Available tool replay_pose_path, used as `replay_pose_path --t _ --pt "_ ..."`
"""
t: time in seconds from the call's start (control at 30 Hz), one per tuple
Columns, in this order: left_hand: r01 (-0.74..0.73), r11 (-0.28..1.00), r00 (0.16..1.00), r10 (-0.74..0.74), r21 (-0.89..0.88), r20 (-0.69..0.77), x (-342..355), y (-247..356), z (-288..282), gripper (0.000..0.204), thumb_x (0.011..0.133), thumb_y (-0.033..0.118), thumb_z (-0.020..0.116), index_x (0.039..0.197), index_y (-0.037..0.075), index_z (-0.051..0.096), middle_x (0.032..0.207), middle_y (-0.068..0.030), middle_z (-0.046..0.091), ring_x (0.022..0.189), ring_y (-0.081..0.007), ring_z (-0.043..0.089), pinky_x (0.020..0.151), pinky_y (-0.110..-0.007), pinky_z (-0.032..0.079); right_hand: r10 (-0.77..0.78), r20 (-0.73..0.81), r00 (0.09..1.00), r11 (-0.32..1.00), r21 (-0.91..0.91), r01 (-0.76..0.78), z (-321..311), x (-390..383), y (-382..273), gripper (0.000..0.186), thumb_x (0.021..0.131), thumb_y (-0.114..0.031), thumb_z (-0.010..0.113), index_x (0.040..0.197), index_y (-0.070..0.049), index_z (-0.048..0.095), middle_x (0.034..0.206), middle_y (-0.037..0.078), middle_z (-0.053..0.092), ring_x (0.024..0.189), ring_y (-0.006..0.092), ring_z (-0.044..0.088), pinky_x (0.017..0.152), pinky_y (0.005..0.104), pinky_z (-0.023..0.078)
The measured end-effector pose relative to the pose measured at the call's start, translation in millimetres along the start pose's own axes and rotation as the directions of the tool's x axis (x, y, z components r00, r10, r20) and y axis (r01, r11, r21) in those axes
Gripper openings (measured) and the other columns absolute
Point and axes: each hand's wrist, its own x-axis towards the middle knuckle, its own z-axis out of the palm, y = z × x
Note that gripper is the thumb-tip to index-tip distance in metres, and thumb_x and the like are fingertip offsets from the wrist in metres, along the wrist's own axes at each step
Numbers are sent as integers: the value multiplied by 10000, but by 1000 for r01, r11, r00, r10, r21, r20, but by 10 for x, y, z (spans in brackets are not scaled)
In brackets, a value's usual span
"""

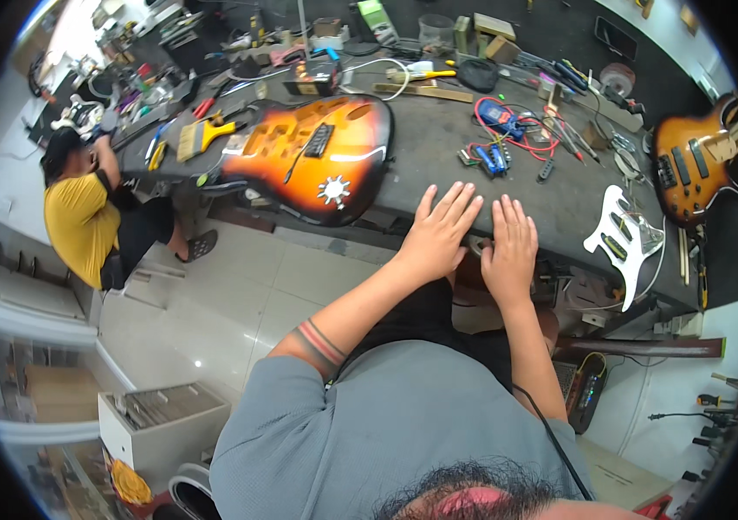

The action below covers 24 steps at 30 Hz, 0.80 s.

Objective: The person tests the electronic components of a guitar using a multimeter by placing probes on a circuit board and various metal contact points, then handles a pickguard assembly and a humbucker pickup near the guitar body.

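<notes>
My left hand (441, 227) lies palm down at the front edge of the dark workbench (425, 139), its fingers stretched out. Beside it, my right hand (510, 247) rests the same way, fingers extended and thumb toward the left hand. Neither holds anything. Left of my hands is a sunburst electric guitar body (360, 160) with carved cavities, a bridge and a white sun-shaped mark. Just beyond my fingertips lie small blue parts (492, 159) and a blue multimeter (499, 119) with red leads. To the right, a white pickguard (616, 232) sits near the edge.
A second sunburst guitar (685, 165) stands at the far right. A wide brush (204, 139) with a yellow handle lies left of the guitar body. Tools and boxes crowd the bench's back. A person in a yellow shirt (83, 221) sits at the left; a white cabinet (148, 442) stands lower left.
</notes>
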Motion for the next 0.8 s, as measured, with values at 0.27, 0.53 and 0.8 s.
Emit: replay_pose_path --t 0.27,0.53,0.8 --pt "124 431 936 -350 -894 -38 -79 210 -429 133 1015 92 732 1097 -10 756 1033 -130 739 929 -252 726 848 -354 580 -36 -121 992 940 332 75 -175 -186 226 489 921 15 709 1407 -42 693 1478 122 716 1522 348 567 1292 517 381" --pt "72 676 984 -169 -734 -60 -408 352 -530 177 1000 61 713 1171 23 740 998 -148 775 929 -351 767 818 -463 611 300 159 941 414 867 -278 -450 -475 346 293 1173 -17 426 1359 5 651 1132 103 670 805 129 644 987 327 524" --pt "-32 761 995 -36 -648 -91 21 110 -654 432 880 -70 698 1302 18 714 1368 -175 679 1278 -404 668 1074 -468 577 53 -139 989 903 429 12 -552 18 28 585 931 109 577 1499 -31 610 1542 216 586 1447 429 554 1237 521 436"
